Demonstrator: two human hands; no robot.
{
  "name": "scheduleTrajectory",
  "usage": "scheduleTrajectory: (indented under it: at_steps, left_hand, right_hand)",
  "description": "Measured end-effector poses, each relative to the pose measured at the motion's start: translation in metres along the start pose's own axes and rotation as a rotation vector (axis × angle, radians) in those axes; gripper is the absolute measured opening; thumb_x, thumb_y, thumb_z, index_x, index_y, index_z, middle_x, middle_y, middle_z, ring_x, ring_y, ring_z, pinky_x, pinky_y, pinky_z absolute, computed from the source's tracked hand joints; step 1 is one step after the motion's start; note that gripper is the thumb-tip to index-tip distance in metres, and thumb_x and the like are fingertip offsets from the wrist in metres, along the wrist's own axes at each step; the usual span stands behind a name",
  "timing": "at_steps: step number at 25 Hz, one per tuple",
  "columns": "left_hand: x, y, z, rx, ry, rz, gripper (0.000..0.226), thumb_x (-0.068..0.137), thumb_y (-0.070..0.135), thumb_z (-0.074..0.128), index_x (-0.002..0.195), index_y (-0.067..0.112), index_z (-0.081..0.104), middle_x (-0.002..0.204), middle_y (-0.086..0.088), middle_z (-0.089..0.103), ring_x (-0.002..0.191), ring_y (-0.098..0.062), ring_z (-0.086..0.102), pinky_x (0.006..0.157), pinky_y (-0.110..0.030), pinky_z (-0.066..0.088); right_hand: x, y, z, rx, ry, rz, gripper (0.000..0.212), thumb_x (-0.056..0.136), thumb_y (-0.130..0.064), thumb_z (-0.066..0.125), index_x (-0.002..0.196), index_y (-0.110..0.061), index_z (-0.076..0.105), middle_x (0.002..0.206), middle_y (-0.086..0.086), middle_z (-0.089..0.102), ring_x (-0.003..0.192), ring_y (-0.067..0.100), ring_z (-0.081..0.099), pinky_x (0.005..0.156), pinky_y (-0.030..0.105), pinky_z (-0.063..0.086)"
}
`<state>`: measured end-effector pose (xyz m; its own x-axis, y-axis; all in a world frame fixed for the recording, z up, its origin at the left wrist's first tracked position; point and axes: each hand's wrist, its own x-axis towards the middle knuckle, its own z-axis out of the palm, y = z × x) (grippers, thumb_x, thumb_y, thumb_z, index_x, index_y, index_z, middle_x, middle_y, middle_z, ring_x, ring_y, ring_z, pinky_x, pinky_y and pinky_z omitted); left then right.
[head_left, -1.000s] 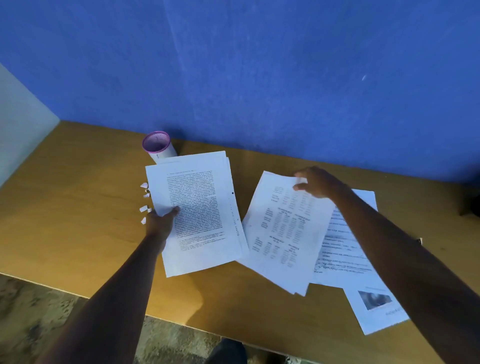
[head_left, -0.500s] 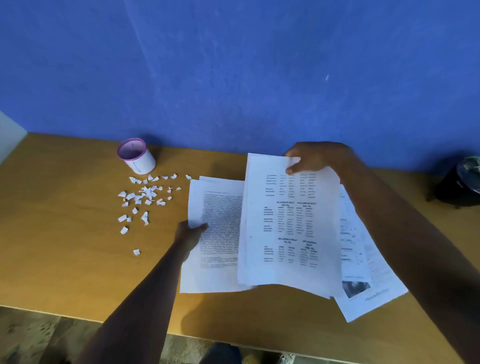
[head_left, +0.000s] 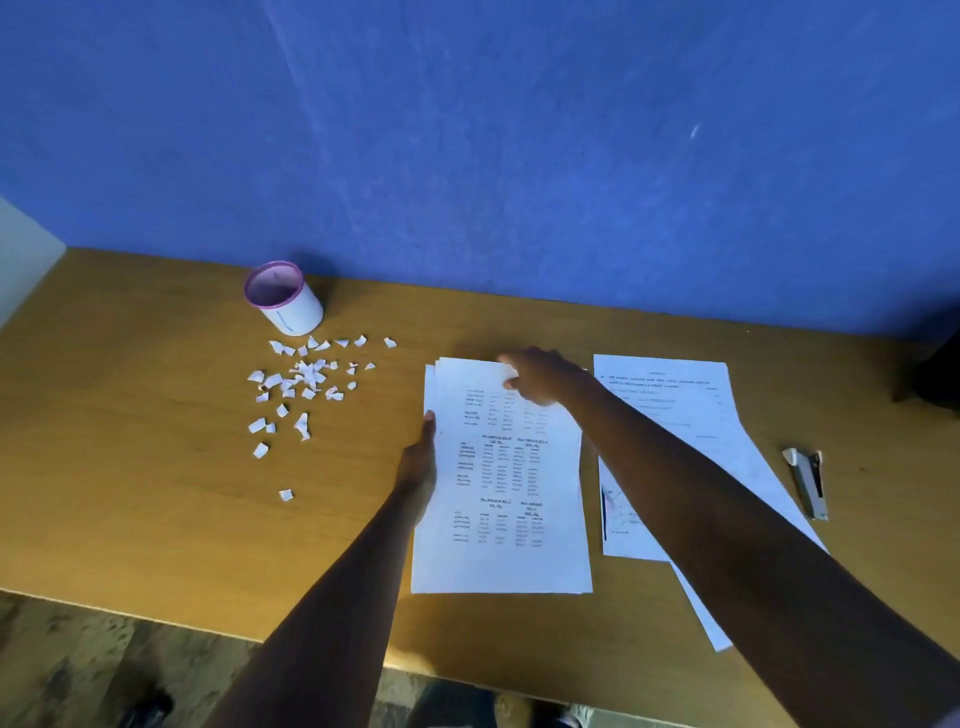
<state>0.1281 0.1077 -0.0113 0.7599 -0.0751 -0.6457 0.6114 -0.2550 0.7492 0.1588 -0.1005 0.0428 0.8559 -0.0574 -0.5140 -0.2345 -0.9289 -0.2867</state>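
A stack of printed sheets (head_left: 501, 493) lies flat on the wooden table (head_left: 130, 467), with a page of tables on top. My left hand (head_left: 418, 467) holds the stack's left edge; the thumb lies along that edge and the fingers are hidden under the paper. My right hand (head_left: 540, 376) pinches the stack's top edge near its right corner, thumb on the top page.
Two more printed sheets (head_left: 670, 405) lie to the right, partly under my right arm. A small stapler (head_left: 808, 483) sits further right. Several torn paper scraps (head_left: 306, 379) lie left of the stack, below a white cup with a pink rim (head_left: 285, 299). A blue wall (head_left: 519, 156) backs the table.
My right hand brought the page of tables leftward and laid it on the sheets in my left hand, forming one stack. That stack moved right, uncovering the scraps.
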Motion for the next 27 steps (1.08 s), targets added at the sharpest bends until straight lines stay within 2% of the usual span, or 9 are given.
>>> scheduleTrajectory:
  at_steps: [4, 7, 9, 11, 13, 15, 17, 22, 27]
  left_hand:
    - [0.005, -0.011, -0.01, 0.041, -0.065, 0.079, 0.036, 0.08, 0.018, 0.081, 0.112, 0.011, 0.067, 0.117, -0.007, 0.071, 0.087, -0.017, 0.07, 0.062, -0.023, 0.053]
    - [0.007, -0.011, -0.018, 0.034, -0.112, 0.091, 0.033, 0.079, 0.01, 0.082, 0.108, 0.01, 0.068, 0.11, -0.006, 0.073, 0.09, -0.021, 0.072, 0.064, -0.027, 0.058]
    - [0.009, -0.005, -0.025, -0.007, -0.17, 0.087, 0.04, 0.075, 0.012, 0.084, 0.112, 0.009, 0.068, 0.112, -0.007, 0.074, 0.096, -0.029, 0.073, 0.077, -0.04, 0.062]
    - [0.01, 0.003, -0.03, -0.053, -0.257, 0.079, 0.052, 0.07, 0.016, 0.087, 0.118, 0.009, 0.067, 0.115, -0.01, 0.074, 0.1, -0.034, 0.072, 0.089, -0.054, 0.057]
    - [0.006, 0.012, -0.029, -0.084, -0.345, 0.102, 0.053, 0.071, 0.017, 0.083, 0.121, 0.011, 0.065, 0.115, -0.01, 0.073, 0.101, -0.036, 0.071, 0.09, -0.057, 0.056]
    - [0.002, 0.02, -0.024, -0.11, -0.387, 0.115, 0.052, 0.073, 0.018, 0.08, 0.122, 0.012, 0.064, 0.114, -0.01, 0.073, 0.102, -0.037, 0.07, 0.088, -0.055, 0.057]
    - [-0.002, 0.028, -0.018, -0.079, -0.403, 0.135, 0.052, 0.073, 0.022, 0.08, 0.122, 0.015, 0.064, 0.114, -0.008, 0.073, 0.102, -0.037, 0.07, 0.088, -0.054, 0.057]
    - [-0.012, 0.051, -0.005, -0.033, -0.223, 0.256, 0.035, 0.078, 0.017, 0.083, 0.111, 0.015, 0.071, 0.11, -0.003, 0.076, 0.099, -0.03, 0.073, 0.084, -0.046, 0.06]
    - [-0.03, 0.09, 0.002, -0.202, -0.169, 0.439, 0.029, 0.081, 0.011, 0.08, 0.108, 0.019, 0.072, 0.112, 0.002, 0.075, 0.099, -0.014, 0.073, 0.084, -0.032, 0.06]
  right_hand:
    - [0.004, 0.008, 0.023, 0.115, 0.262, -0.086, 0.042, 0.094, -0.025, 0.061, 0.134, -0.017, 0.05, 0.136, 0.007, 0.056, 0.131, 0.03, 0.044, 0.108, 0.04, 0.028]
    - [-0.009, 0.027, 0.038, 0.441, 0.673, 0.058, 0.067, 0.075, -0.037, 0.08, 0.132, -0.019, 0.05, 0.134, 0.001, 0.049, 0.125, 0.021, 0.04, 0.101, 0.04, 0.034]
    - [-0.02, 0.041, 0.05, 0.746, 0.791, 0.281, 0.087, 0.063, -0.05, 0.086, 0.132, -0.02, 0.044, 0.132, -0.004, 0.046, 0.119, 0.016, 0.041, 0.096, 0.035, 0.035]
    - [-0.031, 0.05, 0.065, 1.105, 0.714, 0.337, 0.089, 0.06, -0.049, 0.089, 0.13, -0.02, 0.042, 0.13, -0.002, 0.053, 0.113, 0.011, 0.053, 0.093, 0.023, 0.042]
    - [-0.044, 0.05, 0.075, 1.381, 0.522, 0.208, 0.06, 0.074, -0.033, 0.084, 0.124, -0.013, 0.057, 0.126, 0.008, 0.067, 0.1, 0.007, 0.068, 0.082, 0.017, 0.052]
    - [-0.056, 0.044, 0.084, 1.484, 0.323, 0.111, 0.035, 0.082, -0.025, 0.077, 0.115, -0.017, 0.069, 0.119, 0.003, 0.072, 0.101, 0.011, 0.071, 0.087, 0.027, 0.056]
    - [-0.063, 0.034, 0.089, 1.478, 0.256, 0.086, 0.035, 0.082, -0.022, 0.078, 0.116, -0.016, 0.069, 0.116, 0.001, 0.073, 0.106, 0.022, 0.07, 0.085, 0.03, 0.056]
    - [-0.065, 0.014, 0.064, 1.332, 0.555, 0.075, 0.033, 0.088, -0.007, 0.07, 0.12, -0.001, 0.064, 0.113, 0.002, 0.067, 0.105, 0.02, 0.068, 0.073, 0.011, 0.054]
    - [-0.08, 0.013, 0.023, 1.269, 0.733, 0.04, 0.029, 0.089, -0.031, 0.07, 0.115, -0.017, 0.069, 0.106, -0.008, 0.073, 0.1, 0.012, 0.07, 0.088, 0.033, 0.056]
